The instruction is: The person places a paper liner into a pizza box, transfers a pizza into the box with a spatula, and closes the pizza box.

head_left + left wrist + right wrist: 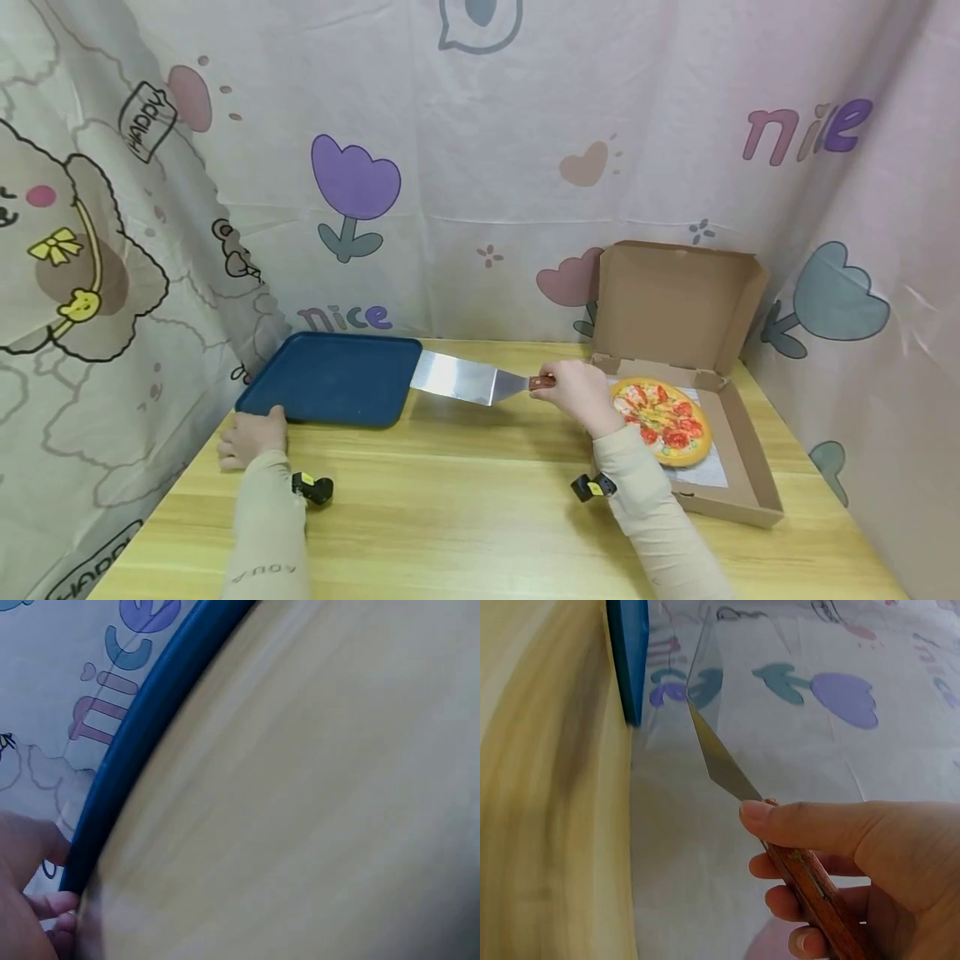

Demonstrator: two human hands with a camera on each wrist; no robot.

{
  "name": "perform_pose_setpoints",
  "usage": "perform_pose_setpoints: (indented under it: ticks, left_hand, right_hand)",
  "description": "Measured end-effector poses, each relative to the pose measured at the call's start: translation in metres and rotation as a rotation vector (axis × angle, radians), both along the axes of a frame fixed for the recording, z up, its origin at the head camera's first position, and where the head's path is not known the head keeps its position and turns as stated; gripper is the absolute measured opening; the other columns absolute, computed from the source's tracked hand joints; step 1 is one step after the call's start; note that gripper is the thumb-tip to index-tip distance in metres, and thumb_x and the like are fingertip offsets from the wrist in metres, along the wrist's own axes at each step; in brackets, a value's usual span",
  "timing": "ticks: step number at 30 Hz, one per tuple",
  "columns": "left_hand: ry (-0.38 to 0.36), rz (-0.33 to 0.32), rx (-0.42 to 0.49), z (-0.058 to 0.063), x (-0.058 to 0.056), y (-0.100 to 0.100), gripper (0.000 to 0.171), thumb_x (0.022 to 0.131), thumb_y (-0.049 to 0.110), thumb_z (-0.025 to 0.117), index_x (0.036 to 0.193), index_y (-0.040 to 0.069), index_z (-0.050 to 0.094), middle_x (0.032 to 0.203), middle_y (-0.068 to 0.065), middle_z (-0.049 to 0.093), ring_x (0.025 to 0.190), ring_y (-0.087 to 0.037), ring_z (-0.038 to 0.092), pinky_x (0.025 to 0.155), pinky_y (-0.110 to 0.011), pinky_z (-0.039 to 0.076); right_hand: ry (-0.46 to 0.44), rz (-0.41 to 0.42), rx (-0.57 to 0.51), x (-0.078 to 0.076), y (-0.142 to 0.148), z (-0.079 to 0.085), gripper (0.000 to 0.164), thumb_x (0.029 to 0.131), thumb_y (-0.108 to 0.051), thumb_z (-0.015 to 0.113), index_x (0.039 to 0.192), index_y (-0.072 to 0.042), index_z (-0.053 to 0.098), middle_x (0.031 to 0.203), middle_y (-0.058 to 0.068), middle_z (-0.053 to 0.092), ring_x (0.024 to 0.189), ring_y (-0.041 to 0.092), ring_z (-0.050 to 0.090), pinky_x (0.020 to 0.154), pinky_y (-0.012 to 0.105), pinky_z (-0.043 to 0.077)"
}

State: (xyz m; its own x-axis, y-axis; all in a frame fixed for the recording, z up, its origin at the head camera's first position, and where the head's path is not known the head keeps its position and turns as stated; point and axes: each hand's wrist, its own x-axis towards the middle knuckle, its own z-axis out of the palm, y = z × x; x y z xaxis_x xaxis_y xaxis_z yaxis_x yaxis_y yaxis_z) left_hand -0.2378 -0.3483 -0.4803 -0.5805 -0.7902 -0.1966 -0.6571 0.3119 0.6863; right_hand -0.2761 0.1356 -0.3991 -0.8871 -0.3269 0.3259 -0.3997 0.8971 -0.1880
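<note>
My right hand (581,390) grips the wooden handle (814,900) of a spatula with a wide, flat metal blade (457,379). Its thumb lies along the handle near the blade, and the fingers curl round it. The blade points left, above the table, with its tip at the right edge of a dark blue tray (337,379). At the tray's near left corner, my left hand (253,437) pinches the rim (120,776) between thumb and fingers. A pizza (663,421) with red toppings lies in an open cardboard box, beside my right forearm.
The cardboard box (750,454) stands at the right of the wooden table (450,525), its lid (671,308) raised at the back. White paper (708,471) shows under the pizza. A printed curtain (480,167) hangs behind and on both sides.
</note>
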Motion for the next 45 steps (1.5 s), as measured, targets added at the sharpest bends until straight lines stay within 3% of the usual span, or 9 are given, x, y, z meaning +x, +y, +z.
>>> perform_pose_setpoints:
  ticks: [9, 18, 27, 33, 41, 45]
  left_hand:
    - [0.022, 0.022, -0.062, -0.009, -0.003, 0.004, 0.078, 0.097, 0.049, 0.036, 0.148, -0.009, 0.024, 0.145, -0.042, 0.023, 0.131, -0.057, 0.019, 0.103, -0.071, 0.014]
    - [0.020, 0.041, -0.050, -0.010, -0.005, 0.001, 0.078, 0.097, 0.049, 0.037, 0.147, -0.009, 0.026, 0.146, -0.041, 0.022, 0.133, -0.057, 0.019, 0.105, -0.071, 0.014]
    - [0.039, 0.053, -0.020, -0.007, -0.002, 0.003, 0.074, 0.097, 0.047, 0.037, 0.146, -0.008, 0.030, 0.148, -0.040, 0.019, 0.135, -0.056, 0.016, 0.107, -0.070, 0.011]
    - [0.055, 0.057, -0.032, -0.007, 0.000, 0.004, 0.069, 0.097, 0.046, 0.037, 0.141, -0.008, 0.036, 0.145, -0.040, 0.022, 0.132, -0.055, 0.018, 0.106, -0.070, 0.011]
    - [0.062, 0.059, -0.051, -0.007, 0.002, 0.007, 0.062, 0.097, 0.045, 0.038, 0.130, -0.007, 0.043, 0.143, -0.039, 0.025, 0.128, -0.055, 0.019, 0.103, -0.068, 0.014]
    - [0.063, 0.062, -0.056, -0.009, 0.001, 0.006, 0.060, 0.097, 0.045, 0.038, 0.128, -0.006, 0.044, 0.144, -0.039, 0.023, 0.130, -0.056, 0.018, 0.104, -0.069, 0.012]
  right_hand:
    - [-0.009, -0.006, -0.022, -0.005, -0.038, -0.008, 0.021, 0.074, -0.042, 0.081, 0.078, -0.023, 0.071, 0.069, -0.008, 0.066, 0.058, 0.011, 0.053, 0.049, 0.028, 0.033]
    - [-0.043, -0.034, -0.040, -0.014, -0.072, -0.001, 0.021, 0.076, -0.042, 0.079, 0.074, -0.024, 0.069, 0.070, -0.008, 0.067, 0.061, 0.014, 0.057, 0.047, 0.031, 0.035]
    - [-0.081, -0.014, 0.021, -0.026, -0.107, 0.005, 0.022, 0.081, -0.040, 0.075, 0.068, -0.025, 0.065, 0.073, -0.009, 0.069, 0.069, 0.015, 0.065, 0.048, 0.033, 0.042]
    - [-0.090, -0.011, 0.093, -0.035, -0.130, 0.007, 0.026, 0.084, -0.041, 0.073, 0.065, -0.026, 0.062, 0.070, -0.009, 0.065, 0.064, 0.012, 0.061, 0.040, 0.033, 0.040]
    - [-0.154, 0.020, 0.103, -0.045, -0.150, 0.006, 0.030, 0.084, -0.041, 0.073, 0.062, -0.025, 0.058, 0.068, -0.008, 0.060, 0.062, 0.010, 0.054, 0.045, 0.031, 0.040]
    - [-0.139, 0.022, 0.125, -0.049, -0.159, 0.005, 0.027, 0.085, -0.040, 0.072, 0.066, -0.025, 0.060, 0.070, -0.008, 0.062, 0.063, 0.010, 0.055, 0.048, 0.031, 0.041]
